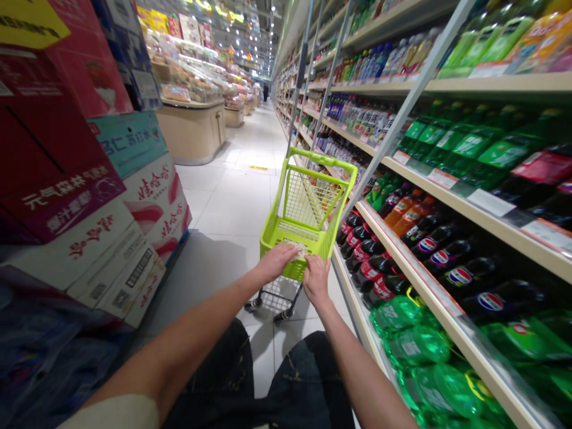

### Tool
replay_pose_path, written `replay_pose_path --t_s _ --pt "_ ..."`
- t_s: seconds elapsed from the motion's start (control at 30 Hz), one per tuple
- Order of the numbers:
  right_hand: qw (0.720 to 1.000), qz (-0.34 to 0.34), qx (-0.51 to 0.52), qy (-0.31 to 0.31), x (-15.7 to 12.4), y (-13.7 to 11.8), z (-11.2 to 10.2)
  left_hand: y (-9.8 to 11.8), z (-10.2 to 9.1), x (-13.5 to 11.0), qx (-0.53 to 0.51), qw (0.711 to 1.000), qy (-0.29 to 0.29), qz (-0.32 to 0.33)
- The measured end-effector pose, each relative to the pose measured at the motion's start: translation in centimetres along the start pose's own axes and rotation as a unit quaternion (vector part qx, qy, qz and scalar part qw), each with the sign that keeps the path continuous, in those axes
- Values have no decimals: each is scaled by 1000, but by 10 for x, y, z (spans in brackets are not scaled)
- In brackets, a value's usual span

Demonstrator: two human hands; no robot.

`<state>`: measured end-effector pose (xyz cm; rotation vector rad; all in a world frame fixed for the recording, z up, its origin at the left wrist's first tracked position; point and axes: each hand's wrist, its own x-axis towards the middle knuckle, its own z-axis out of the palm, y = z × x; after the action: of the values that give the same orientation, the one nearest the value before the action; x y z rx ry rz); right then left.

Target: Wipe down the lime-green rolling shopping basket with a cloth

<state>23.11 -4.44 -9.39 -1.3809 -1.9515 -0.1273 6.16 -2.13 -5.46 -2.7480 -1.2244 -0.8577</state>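
A lime-green shopping cart [269, 233] with a dark wheeled frame stands in front of me. My left hand [279, 261] is at the cart's near edge, its fingers closed over a small pale, crinkled thing [295, 249] whose kind I cannot make out. Close beside it, my right hand [316, 279] has its fingers curled at the near right edge of the basket, with the fingertips near the pale thing. Apart from that pale thing, nothing shows in the green basket. Part of each hand's grip is hidden.
Slanting shelves of drink bottles run along the right, close to the cart; green soda bottles [420, 345] lie on the lowest one. Stacked drink cartons [89, 250] stand at left. A tiled aisle [223, 196] leads past a snack display [196, 128] towards a distant person [266, 91].
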Motion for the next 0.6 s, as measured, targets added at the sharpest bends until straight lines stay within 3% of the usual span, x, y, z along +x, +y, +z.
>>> replay_pose_path --t_s 0.1,0.2,0.3,0.37,0.5,0.6 --pt "1000 -24 -1 -11 -3 6 -4 9 1 8 12 999 -25 47" --pt "999 -34 -1 -12 -4 12 -10 -18 -19 -3 44 997 -60 34" --pt "1000 -18 12 15 -4 14 -11 -41 -32 -17 61 997 -37 -26" --pt "999 -4 20 30 -4 12 -10 -34 -26 -15 41 999 -30 -17" --pt "999 4 30 30 -4 10 -12 4 -5 9 7 995 -77 60" --pt "999 -4 33 21 -5 12 -18 7 -9 20 9 991 -124 45"
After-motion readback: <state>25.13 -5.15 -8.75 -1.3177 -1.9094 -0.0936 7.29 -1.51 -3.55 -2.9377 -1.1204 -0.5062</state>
